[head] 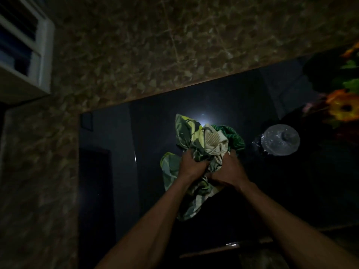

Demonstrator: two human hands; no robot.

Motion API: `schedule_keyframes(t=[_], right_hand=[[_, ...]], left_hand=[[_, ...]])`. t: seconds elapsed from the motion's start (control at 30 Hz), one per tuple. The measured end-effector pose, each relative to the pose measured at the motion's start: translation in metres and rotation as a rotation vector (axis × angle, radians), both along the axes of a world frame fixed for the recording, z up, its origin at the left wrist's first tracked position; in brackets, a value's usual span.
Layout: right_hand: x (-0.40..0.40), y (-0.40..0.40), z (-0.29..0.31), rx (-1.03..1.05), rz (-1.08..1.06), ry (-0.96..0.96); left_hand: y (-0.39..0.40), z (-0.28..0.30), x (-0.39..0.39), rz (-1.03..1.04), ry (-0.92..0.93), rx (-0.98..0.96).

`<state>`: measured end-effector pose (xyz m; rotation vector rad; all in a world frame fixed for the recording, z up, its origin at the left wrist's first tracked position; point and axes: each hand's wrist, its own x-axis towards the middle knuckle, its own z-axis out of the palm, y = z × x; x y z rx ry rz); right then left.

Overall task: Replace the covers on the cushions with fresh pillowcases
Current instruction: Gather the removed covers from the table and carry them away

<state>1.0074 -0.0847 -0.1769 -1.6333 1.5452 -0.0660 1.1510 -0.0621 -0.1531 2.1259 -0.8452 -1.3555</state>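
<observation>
A crumpled pillowcase point(202, 140) with a green, yellow and cream leaf print lies bunched on a dark glossy table point(147, 133). My left hand point(191, 164) grips the cloth at its left middle, fingers curled into the folds. Right beside it, my right hand point(228, 169) grips the same bundle. Part of the fabric hangs below my hands toward me. No cushion is visible in this dim view.
A clear plastic bottle point(280, 139) stands on the table to the right of the cloth. Orange and green artificial flowers point(344, 105) sit at the far right. Brown patterned floor point(136, 45) lies beyond the table, and a white window frame point(29, 45) is at top left.
</observation>
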Motion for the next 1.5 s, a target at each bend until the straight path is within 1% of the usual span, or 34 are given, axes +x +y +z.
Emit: schedule_keyframes(t=[0.1,0.17,0.33,0.5,0.57,0.63,0.73,0.83,1.03,1.17,1.27,1.4,1.43,1.5], right_hand=[[0.015,-0.002,0.018,-0.068,0.093,-0.108],[0.027,-0.005,0.035,-0.079,0.126,-0.145],[0.064,-0.021,0.084,-0.115,0.219,-0.113],[0.122,-0.032,0.169,-0.174,0.28,-0.137],[0.152,-0.034,0.204,-0.217,0.309,-0.163],[0.185,-0.034,0.236,-0.263,0.356,-0.209],[0.244,-0.028,0.283,-0.315,0.436,-0.279],[0.305,-0.01,0.329,-0.337,0.539,-0.333],[0.435,0.062,0.422,-0.406,0.761,-0.465],[0.537,0.128,0.464,-0.44,0.852,-0.475],[0.608,0.18,0.485,-0.443,0.949,-0.481],[0.699,0.252,0.513,-0.421,1.067,-0.487],[0.722,0.271,0.518,-0.415,1.102,-0.496],[0.767,0.305,0.528,-0.414,1.162,-0.532]], left_hand=[[0.012,0.021,0.019,0.035,0.01,0.004],[0.018,0.044,0.033,0.068,-0.006,-0.047],[0.028,0.108,0.072,0.119,-0.017,-0.186],[0.032,0.164,0.124,0.18,-0.096,-0.326],[0.038,0.194,0.152,0.223,-0.085,-0.375],[0.047,0.225,0.179,0.242,-0.089,-0.486],[0.072,0.28,0.228,0.241,-0.18,-0.636],[0.111,0.332,0.285,0.232,-0.247,-0.689],[0.218,0.418,0.407,0.115,-0.332,-0.672],[0.295,0.448,0.497,0.122,-0.391,-0.682],[0.357,0.465,0.558,0.09,-0.547,-0.626],[0.444,0.487,0.634,0.079,-0.821,-0.451],[0.464,0.489,0.652,0.106,-0.853,-0.427],[0.503,0.494,0.684,0.189,-0.851,-0.417]])
